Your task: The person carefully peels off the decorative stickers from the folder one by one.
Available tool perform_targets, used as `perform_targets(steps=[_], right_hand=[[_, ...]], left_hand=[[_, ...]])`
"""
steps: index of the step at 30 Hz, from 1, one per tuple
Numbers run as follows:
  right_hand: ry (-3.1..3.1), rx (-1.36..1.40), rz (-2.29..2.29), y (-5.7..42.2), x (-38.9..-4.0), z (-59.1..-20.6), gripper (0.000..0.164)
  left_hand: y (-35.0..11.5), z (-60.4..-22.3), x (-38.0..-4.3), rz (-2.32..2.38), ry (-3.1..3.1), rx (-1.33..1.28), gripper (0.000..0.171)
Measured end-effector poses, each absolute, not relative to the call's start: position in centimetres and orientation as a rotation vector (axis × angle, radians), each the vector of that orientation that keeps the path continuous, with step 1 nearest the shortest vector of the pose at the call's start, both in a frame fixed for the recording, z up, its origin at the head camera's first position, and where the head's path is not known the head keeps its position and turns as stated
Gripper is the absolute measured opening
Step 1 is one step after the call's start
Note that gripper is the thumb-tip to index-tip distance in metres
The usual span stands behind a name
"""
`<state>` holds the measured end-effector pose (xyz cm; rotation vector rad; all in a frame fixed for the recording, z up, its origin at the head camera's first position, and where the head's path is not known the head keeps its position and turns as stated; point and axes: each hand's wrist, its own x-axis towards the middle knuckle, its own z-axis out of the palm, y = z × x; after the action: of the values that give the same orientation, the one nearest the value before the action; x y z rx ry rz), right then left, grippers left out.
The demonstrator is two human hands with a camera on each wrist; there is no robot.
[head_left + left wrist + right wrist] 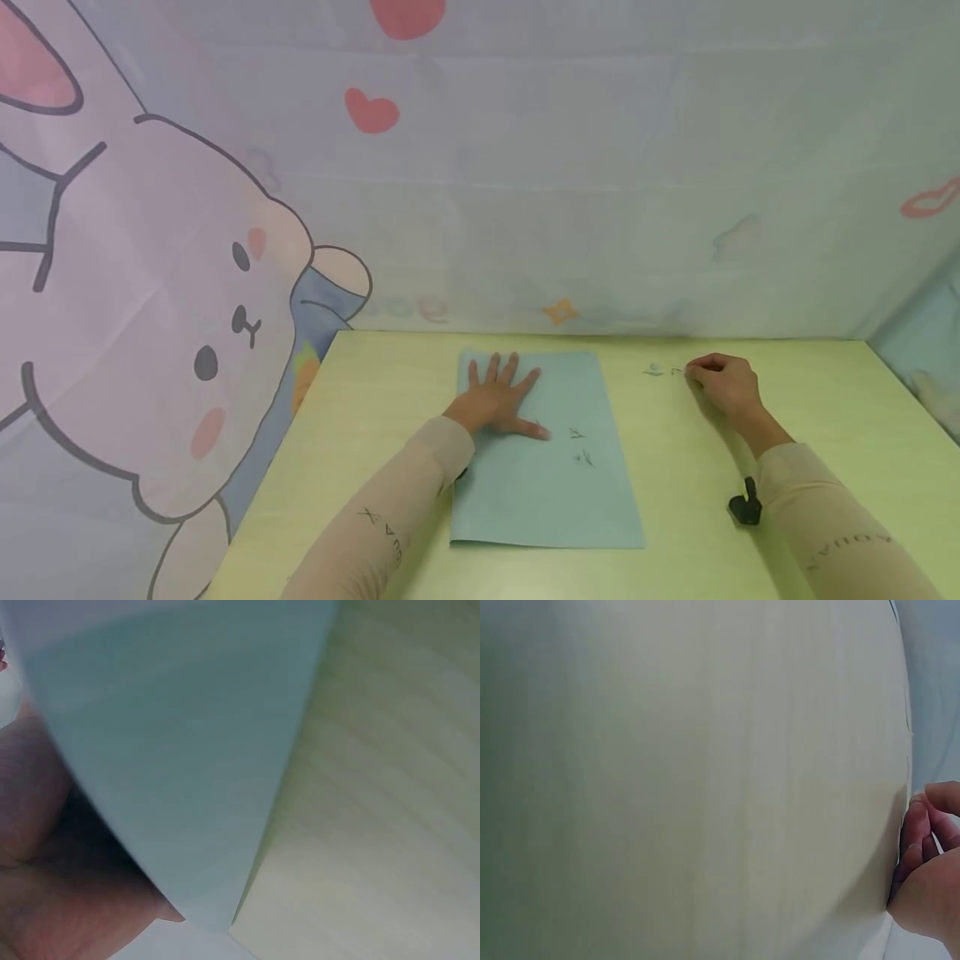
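My left hand (495, 403) rests on a pale blue-green sheet of paper (540, 508), its fingers spread wide and pressed down. In the left wrist view, part of that hand (67, 900) shows beside the paper (187, 750). Two small dark, thin-lined pieces (577, 433) lie on the sheet, right of the thumb. Over the table's far right part, my right hand (726, 385) pinches a tiny dark, thin piece (677, 372) at its fingertips; its kind is too small to tell. Another small piece (652, 370) lies on the table just left of it. In the right wrist view, the fingertips (917, 817) meet at the edge.
The light yellow wood-grain table (825, 400) ends at a hanging cloth (600, 208) printed with hearts and a large rabbit figure (180, 317). A black wrist-camera part (746, 505) sticks out from the right sleeve, low over the table.
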<state>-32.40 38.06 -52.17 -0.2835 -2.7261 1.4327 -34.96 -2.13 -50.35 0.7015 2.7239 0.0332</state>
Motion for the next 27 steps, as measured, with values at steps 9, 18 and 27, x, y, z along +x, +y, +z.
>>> perform_targets(steps=[9,18,27], right_hand=[[-2.725,-0.316,1.437,37.9,-32.2,-52.2,0.041],[-2.695,-0.317,1.457,37.3,-31.9,-51.8,0.044],[-2.573,-0.366,1.443,35.8,-31.4,-51.7,0.039]], left_hand=[[-2.1,-47.8,-33.1,0.026,2.715,0.707,0.111],[-2.2,-47.4,-33.0,0.031,2.709,0.700,0.111],[-2.1,-47.4,-33.1,0.040,2.704,0.694,0.110]])
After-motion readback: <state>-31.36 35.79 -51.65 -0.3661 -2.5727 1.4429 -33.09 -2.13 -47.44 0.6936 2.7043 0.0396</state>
